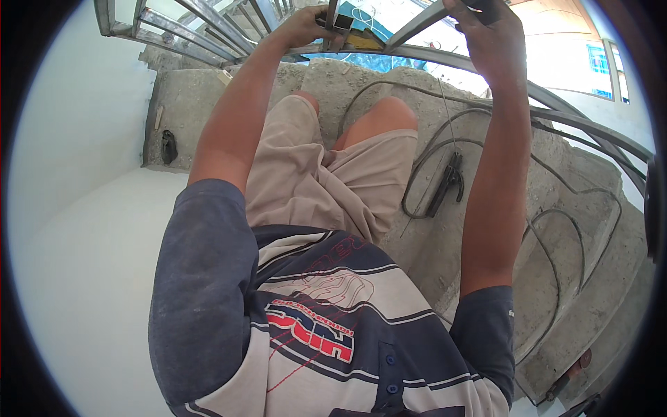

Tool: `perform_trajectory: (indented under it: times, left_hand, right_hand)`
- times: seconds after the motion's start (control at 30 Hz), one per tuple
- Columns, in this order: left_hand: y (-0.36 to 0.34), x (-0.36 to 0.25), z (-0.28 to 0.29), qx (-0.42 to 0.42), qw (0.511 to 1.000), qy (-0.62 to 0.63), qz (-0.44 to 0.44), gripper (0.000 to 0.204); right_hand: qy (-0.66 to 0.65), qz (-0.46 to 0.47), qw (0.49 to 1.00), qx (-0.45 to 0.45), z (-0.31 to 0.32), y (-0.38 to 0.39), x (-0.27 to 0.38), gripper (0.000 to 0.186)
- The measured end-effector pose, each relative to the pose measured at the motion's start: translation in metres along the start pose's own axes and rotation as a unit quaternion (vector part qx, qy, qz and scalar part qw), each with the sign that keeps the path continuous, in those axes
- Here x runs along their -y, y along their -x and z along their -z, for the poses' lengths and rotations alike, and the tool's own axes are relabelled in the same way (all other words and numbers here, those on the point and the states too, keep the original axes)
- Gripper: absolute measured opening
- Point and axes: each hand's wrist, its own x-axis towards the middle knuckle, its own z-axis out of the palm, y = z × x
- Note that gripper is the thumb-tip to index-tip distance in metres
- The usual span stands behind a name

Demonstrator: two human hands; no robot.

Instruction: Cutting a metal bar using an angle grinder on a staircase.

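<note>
At the top of the head view my left hand (303, 28) is closed around a square metal tube (332, 26), next to a tube's open, dark end. A yellow piece (365, 40) lies against the metal just right of it. My right hand (495, 43) is closed at the upper end of a slanting metal tube (421, 28); something dark shows by its fingers, partly cut off by the frame edge. Both tubes meet a metal rail (438, 55) of a railing frame. On the concrete step by my right forearm lies a black welding electrode holder (445, 186) with a thin rod.
Concrete stairs (556, 278) descend at the right, with a dark cable (556, 316) looped over them. An angle grinder (571, 375) lies at lower right. More metal railing (187, 35) stands at upper left beside a white wall (76, 104). A small black object (169, 147) rests near the wall.
</note>
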Motion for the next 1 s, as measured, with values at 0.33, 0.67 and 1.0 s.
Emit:
perform_trajectory:
  times: [0.33,0.67,1.0]
  left_hand:
    - [0.002,-0.014,0.003,0.009,1.0,0.021,0.012,0.04]
    - [-0.011,0.03,0.018,-0.02,0.988,-0.144,0.051,0.065]
    - [0.004,-0.057,-0.011,-0.009,0.999,-0.029,0.043,0.037]
  right_hand:
    - [0.028,0.004,1.0,0.01,0.0,-0.005,-0.002,0.032]
    - [0.018,-0.025,0.999,0.029,0.001,-0.01,-0.008,0.044]
    - [-0.073,-0.023,0.997,0.027,0.015,0.007,-0.023,0.049]
